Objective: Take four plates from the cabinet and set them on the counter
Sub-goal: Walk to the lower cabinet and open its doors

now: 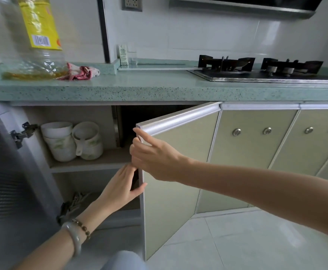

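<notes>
A: No plates in sight yet. On the upper shelf (pixel 93 164) of the cabinet (pixel 65 114), left half, only stacked white bowls (pixel 57 137) and a pair of mugs (pixel 88 142).

B: Behind the right-hand door (pixel 178 162), most likely. Half open, swung partway out from under the surface (pixel 139 88), dark inside.

A: Both hands on its free edge. Up near the top corner, the right hand (pixel 155 158), fingers curled round the edge, forefinger stretched along the rail. Lower down, the left hand (pixel 123 189), fingers tucked behind the edge, thumb in front, pinching it.

B: Opening step, then. Nothing lifted, nothing set down, no plate on the surface. None of the four done, by that reckoning.

A: Next, by the look of it: swing that door wide, free one hand, reach into the dark half and find the stack. Two-handed lift for anything heavy.

B: Worth a glance at the lower shelf (pixel 118 209) as well. Something metallic (pixel 79 197) down there, too dim to name.

A: Landing room up top, probably between the rag (pixel 81 72) beside the oil bottle (pixel 36 45) and the hob (pixel 256 71). Left-hand door (pixel 1 172) wide open, out of the way.

B: Careful with that door edge against the wrist on the way back out.
</notes>
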`<state>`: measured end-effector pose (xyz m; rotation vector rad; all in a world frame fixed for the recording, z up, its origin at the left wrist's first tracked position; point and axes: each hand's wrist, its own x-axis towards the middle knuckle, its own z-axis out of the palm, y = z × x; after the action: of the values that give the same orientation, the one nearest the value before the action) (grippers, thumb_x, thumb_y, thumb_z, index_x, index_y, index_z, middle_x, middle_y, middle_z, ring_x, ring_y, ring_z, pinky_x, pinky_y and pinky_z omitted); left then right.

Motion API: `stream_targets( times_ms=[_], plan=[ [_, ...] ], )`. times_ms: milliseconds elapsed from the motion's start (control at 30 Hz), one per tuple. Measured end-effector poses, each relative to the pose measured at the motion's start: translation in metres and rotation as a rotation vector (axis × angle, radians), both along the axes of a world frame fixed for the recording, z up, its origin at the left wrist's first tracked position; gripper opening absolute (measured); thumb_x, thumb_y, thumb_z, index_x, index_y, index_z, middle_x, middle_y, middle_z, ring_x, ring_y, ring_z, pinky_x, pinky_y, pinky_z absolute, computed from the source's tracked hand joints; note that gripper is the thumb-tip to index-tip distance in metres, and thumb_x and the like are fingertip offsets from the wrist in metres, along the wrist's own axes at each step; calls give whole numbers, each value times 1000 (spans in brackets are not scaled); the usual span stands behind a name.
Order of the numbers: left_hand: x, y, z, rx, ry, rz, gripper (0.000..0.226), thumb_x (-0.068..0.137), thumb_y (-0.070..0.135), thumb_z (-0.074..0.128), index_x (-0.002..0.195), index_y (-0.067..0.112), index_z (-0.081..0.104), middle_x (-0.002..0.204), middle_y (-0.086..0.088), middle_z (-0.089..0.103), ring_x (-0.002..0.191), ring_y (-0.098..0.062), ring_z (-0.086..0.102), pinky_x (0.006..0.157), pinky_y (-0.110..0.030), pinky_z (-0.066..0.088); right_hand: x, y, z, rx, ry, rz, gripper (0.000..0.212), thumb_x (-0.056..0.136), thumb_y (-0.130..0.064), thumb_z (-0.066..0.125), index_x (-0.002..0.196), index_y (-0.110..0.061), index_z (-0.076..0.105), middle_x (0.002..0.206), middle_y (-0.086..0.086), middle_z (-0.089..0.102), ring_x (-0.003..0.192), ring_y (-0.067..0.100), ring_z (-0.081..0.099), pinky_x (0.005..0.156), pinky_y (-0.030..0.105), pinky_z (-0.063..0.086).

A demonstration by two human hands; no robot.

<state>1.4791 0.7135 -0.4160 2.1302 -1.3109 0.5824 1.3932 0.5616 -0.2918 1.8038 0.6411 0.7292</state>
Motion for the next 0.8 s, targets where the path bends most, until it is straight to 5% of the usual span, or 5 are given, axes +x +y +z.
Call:
stream_targets(
  times_ms=[167,400,567,700,800],
  plan=[
    [-23,-14,1,65,-131,-69,64,92,59,35,128,6,39,119,-17,60,107,-29,63,94,-36,51,-31,-20,-3,-12,-63,119,30,90,-11,39,104,-20,64,106,-3,62,112,21,56,116,49,23],
    [-55,-47,-7,31,-136,-246,64,89,62,45,120,6,44,108,-16,59,102,-19,53,94,-29,42,-78,-52,-4,89,-70,284,21,90,-6,51,90,-21,67,96,-5,65,103,15,61,106,41,42],
    [-81,-89,-14,-20,-134,-380,80,84,68,47,134,7,33,134,-18,42,125,-27,42,108,-35,36,-124,-83,-2,175,-52,343,16,89,-8,59,86,-19,70,93,-3,69,98,16,65,101,42,47],
    [-110,-131,-15,-138,-195,-469,77,84,67,48,130,8,35,128,-9,40,116,-21,46,102,-25,38,-166,-111,1,225,-18,326,17,90,-7,59,81,-15,70,88,0,71,93,19,68,104,42,45],
    [-133,-164,-16,-196,-204,-525,81,83,64,54,136,7,31,136,-9,36,127,-23,40,109,-33,35,-197,-136,6,220,-2,261,17,88,-6,59,76,-14,69,84,1,70,87,20,68,104,41,44]
  ],
)
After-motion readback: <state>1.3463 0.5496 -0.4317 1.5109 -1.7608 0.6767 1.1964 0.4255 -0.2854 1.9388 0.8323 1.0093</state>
